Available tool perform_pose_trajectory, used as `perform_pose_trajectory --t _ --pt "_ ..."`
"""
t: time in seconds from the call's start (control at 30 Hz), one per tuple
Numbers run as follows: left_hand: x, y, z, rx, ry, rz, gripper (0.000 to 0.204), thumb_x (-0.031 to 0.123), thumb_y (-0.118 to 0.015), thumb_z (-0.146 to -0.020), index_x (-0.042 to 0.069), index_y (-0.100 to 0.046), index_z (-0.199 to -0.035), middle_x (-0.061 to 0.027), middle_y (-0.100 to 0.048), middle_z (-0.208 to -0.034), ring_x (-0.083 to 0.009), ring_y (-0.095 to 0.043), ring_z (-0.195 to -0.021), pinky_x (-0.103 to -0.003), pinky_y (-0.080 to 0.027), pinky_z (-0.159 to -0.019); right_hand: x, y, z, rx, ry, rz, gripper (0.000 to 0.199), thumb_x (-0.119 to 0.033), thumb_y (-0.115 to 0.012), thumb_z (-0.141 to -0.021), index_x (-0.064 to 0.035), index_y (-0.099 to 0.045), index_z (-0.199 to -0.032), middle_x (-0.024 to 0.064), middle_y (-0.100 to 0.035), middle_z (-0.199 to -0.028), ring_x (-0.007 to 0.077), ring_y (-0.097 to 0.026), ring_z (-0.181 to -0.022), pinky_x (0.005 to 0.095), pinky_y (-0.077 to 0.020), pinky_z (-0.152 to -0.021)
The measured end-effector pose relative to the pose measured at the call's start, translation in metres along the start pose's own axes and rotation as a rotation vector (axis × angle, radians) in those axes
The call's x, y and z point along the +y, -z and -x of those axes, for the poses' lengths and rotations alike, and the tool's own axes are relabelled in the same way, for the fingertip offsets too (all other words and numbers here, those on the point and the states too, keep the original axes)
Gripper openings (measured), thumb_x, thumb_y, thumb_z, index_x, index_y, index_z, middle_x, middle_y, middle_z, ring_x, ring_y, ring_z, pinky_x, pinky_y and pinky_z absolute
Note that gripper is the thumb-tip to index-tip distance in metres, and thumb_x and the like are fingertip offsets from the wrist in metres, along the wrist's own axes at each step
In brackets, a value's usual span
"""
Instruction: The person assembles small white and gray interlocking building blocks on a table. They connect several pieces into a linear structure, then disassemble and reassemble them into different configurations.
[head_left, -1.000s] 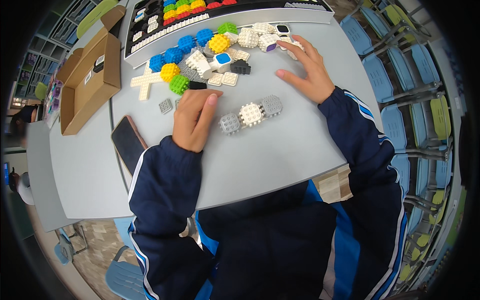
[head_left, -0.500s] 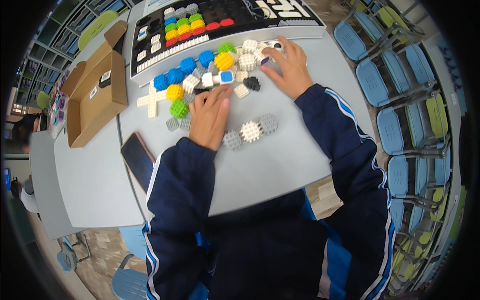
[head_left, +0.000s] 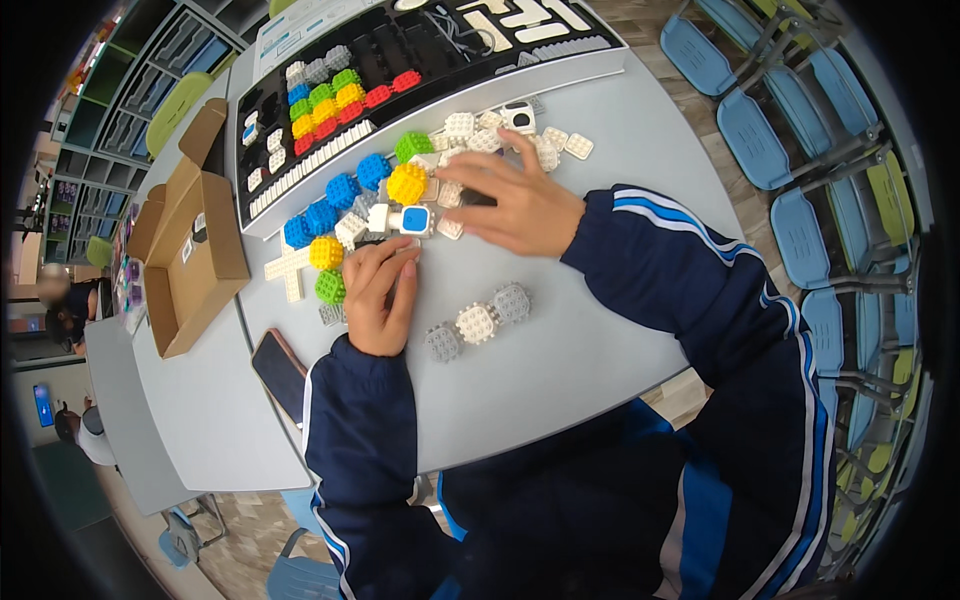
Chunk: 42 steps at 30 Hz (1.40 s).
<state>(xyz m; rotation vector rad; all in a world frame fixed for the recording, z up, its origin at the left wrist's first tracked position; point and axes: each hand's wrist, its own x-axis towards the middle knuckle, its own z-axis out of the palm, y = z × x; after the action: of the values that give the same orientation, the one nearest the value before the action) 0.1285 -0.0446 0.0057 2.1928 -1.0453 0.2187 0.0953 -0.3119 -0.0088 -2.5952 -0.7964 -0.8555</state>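
My right hand [head_left: 522, 205] reaches over the pile with its fingers spread. Its fingertips are next to a yellow studded block [head_left: 407, 184] and some white square plates; no piece shows in its grip. My left hand [head_left: 380, 298] rests loosely bent on the table, fingers apart, just below a white module with a blue square face [head_left: 412, 220]. Part of a dark piece is hidden behind the right hand. In front of both hands lies a joined row of two grey blocks [head_left: 511, 302] with a white block [head_left: 477, 323] between them.
Beyond the pieces stands a parts tray [head_left: 400, 105] with coloured blocks in rows. Blue blocks [head_left: 321, 217], a green block [head_left: 413, 147] and a white cross-shaped piece [head_left: 290, 267] lie before it. To the left are a phone [head_left: 280, 375] and an open cardboard box [head_left: 205, 265].
My right hand has moved left and nearer, from the white pieces at the right of the pile to beside the yellow block. The left hand stays near the white module. The view has shifted.
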Motion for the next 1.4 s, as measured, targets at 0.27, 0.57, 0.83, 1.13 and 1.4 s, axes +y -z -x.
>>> perform_pose_trajectory --t 0.27,0.57,0.83,1.13,1.4 --pt "-0.006 -0.001 0.008 0.124 -0.133 -0.307 0.034 0.000 -0.068 -0.087 0.008 -0.073 -0.120 -0.0077 -0.065 -0.133 -0.0329 -0.051 -0.113 -0.044 -0.039 -0.102 0.016 0.008 0.000 0.060 -0.036 0.100 0.019 -0.014 -0.076 -0.086 -0.0177 -0.076 -0.104 0.0074 -0.059 -0.143 0.0277 -0.050 -0.136 0.0609 -0.0220 -0.117" --pt "0.030 0.015 0.028 0.067 -0.227 0.246 0.050 0.018 -0.069 -0.090 -0.001 -0.060 -0.136 -0.0174 -0.066 -0.127 -0.0338 -0.059 -0.117 -0.043 -0.042 -0.103 -0.028 0.060 0.028 -0.039 -0.030 -0.520 0.049 -0.018 -0.081 -0.082 -0.0007 -0.068 -0.126 0.0146 -0.067 -0.125 0.0355 -0.062 -0.112 0.0439 -0.0477 -0.099" --pt "0.052 -0.007 0.039 -0.175 -0.068 0.281 0.070 0.002 -0.083 -0.077 0.002 -0.056 -0.142 -0.0156 -0.067 -0.111 -0.0305 -0.065 -0.103 -0.037 -0.052 -0.091 -0.049 0.056 0.040 -0.321 -0.136 -0.582 0.059 -0.013 -0.086 -0.080 -0.0031 -0.062 -0.133 0.0117 -0.069 -0.116 0.0297 -0.063 -0.109 0.0415 -0.0506 -0.091" --pt "0.047 -0.004 0.041 -0.226 0.218 0.708 0.058 0.001 -0.080 -0.083 -0.001 -0.059 -0.137 -0.0108 -0.071 -0.117 -0.0159 -0.066 -0.109 -0.030 -0.051 -0.097 -0.057 0.051 0.042 -0.164 -0.193 -0.773 0.062 -0.018 -0.093 -0.072 -0.0042 -0.066 -0.125 0.0132 -0.070 -0.120 0.0294 -0.070 -0.105 0.0358 -0.0561 -0.090" --pt "0.050 -0.004 0.041 -0.264 0.165 0.574 0.054 0.000 -0.080 -0.082 0.001 -0.062 -0.134 -0.0119 -0.071 -0.116 -0.0167 -0.067 -0.106 -0.030 -0.050 -0.096 -0.057 0.056 0.044 -0.203 -0.237 -0.800 0.064 -0.026 -0.093 -0.071 -0.0093 -0.066 -0.126 0.0085 -0.071 -0.114 0.0275 -0.071 -0.099 0.0339 -0.0555 -0.086"
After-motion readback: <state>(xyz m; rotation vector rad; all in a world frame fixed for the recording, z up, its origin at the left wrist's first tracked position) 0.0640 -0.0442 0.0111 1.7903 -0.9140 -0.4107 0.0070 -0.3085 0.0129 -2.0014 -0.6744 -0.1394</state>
